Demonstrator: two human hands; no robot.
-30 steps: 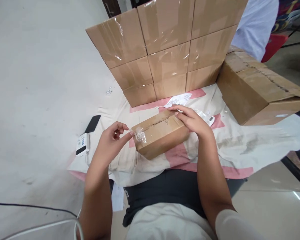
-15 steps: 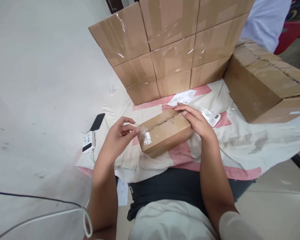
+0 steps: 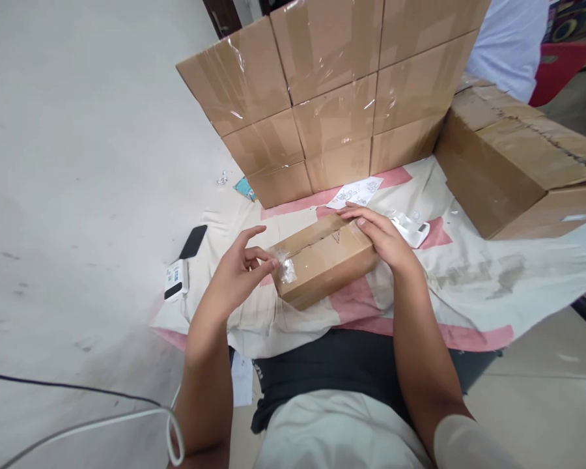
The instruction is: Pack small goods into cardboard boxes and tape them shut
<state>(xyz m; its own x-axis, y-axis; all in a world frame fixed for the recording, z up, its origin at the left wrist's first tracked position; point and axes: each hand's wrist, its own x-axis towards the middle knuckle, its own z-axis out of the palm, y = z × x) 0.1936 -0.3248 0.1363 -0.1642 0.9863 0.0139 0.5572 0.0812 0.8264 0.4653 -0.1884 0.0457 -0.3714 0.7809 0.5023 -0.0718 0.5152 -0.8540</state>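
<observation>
Here we are at the small cardboard box (image 3: pixel 329 257), lying on the pink-and-cream cloth (image 3: pixel 420 306) just off the middle of the view, towards five o'clock. Taking that box as the dial's centre, the left hand (image 3: pixel 234 270) sits at nine, thumb and a finger together at the crumpled clear tape (image 3: pixel 288 270) on the box's near-left end, forefinger raised; whether they pinch any tape, I can't tell! Over at two to three, the right hand (image 3: pixel 383 242) lies on the far-right end, thumb apart from the fingers and touching the top; how firmly it grips, I can't tell. At one o'clock, a printed paper (image 3: pixel 355 193); at twelve, a wall of taped cartons (image 3: pixel 334 120); at two, a large carton (image 3: pixel 498 176). Out at nine, a dark slab (image 3: pixel 193 241) beside a white device (image 3: pixel 176 277).
</observation>
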